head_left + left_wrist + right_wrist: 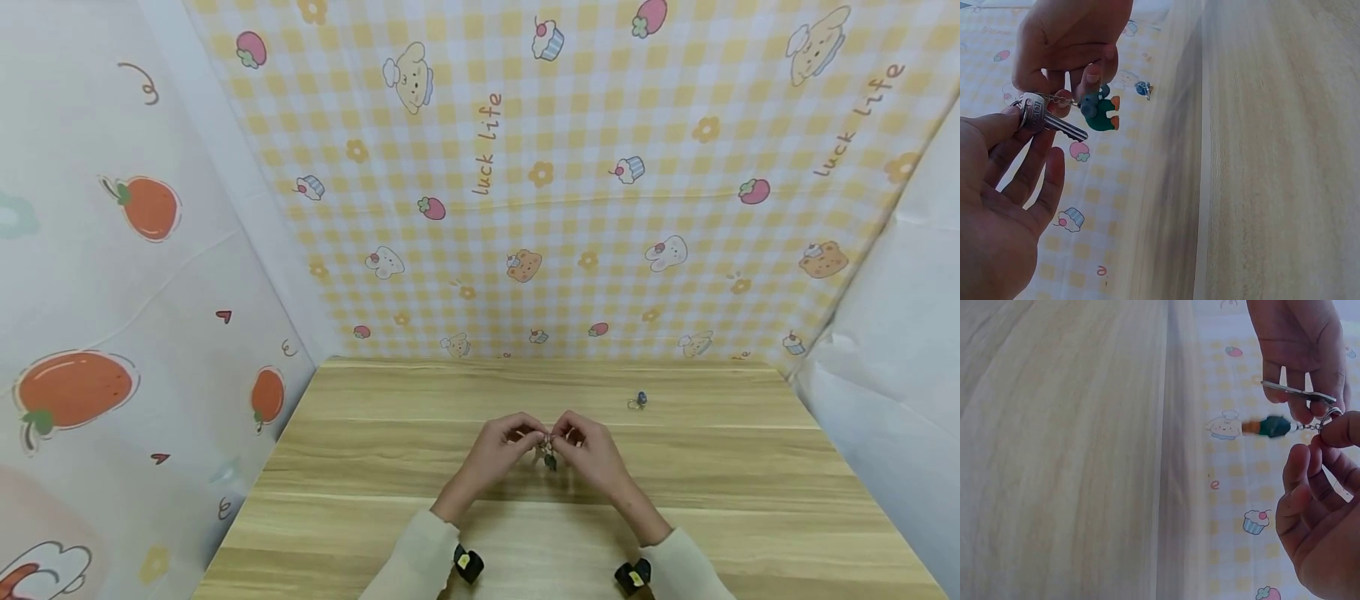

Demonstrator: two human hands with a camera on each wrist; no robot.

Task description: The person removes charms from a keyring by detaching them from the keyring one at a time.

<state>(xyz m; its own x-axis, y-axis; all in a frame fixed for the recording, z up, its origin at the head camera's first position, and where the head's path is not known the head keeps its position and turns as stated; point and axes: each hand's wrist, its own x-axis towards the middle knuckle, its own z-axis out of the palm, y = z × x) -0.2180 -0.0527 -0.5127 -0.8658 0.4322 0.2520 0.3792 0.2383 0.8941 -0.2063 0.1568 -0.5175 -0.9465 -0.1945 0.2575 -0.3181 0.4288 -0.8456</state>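
Above the tabletop, both hands meet at a metal key ring [1333, 412]. My left hand [497, 447] pinches the ring between thumb and forefinger, close by the head of a silver key [1074, 129] that hangs from it. Opposite it, the thumb and forefinger of my right hand [590, 451] pinch the same ring where a short chain [1060, 99] joins it. From this chain dangles a small green elephant charm [1099, 114] with a grey head and orange feet. Where the fingertips meet the ring, part of it is hidden.
A second keychain, with a blue charm [642, 398] and a ring, lies on the wooden table [390, 433] beyond my right hand. Behind the table stands a yellow checked cloth [480, 242], with pale printed sheeting [187, 292] at the left and white sheeting [877, 333] at the right.
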